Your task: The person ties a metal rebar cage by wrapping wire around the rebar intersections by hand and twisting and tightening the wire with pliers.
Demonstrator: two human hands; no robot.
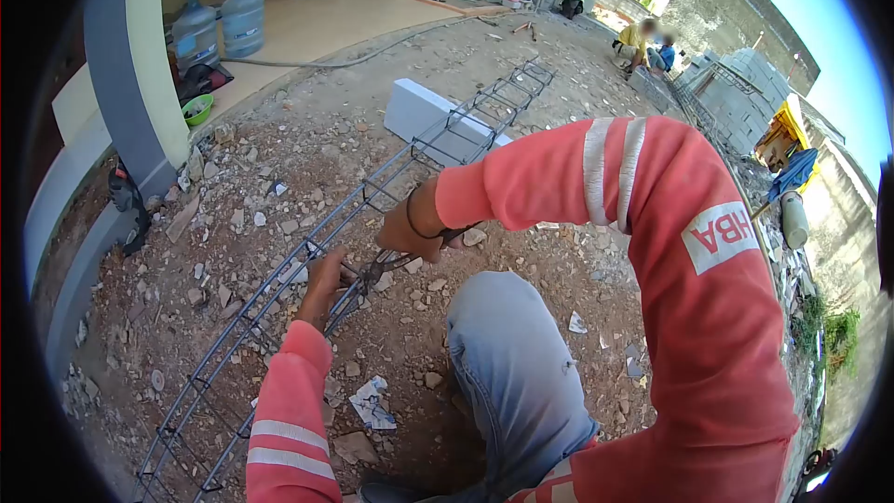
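A long cage of steel rebar (374,188) runs diagonally from lower left to upper middle, made of straight bars with square stirrups. My left hand (324,281) is closed around a bar of it, near a stirrup. Just right of it, my right hand (410,228) grips a pair of pincers (384,267), whose dark head reaches to the near bar beside my left hand. Whether the jaws hold a wire there is too small to tell. Under the cage's far part lies a pale grey block (414,112).
Broken rubble and a paper scrap (373,403) cover the dirt around my bent knee (507,335). At left stand a porch pillar (140,56), water jugs (242,19) and a green bowl (197,110). Two people (643,45) crouch far off near stacked blocks (740,93).
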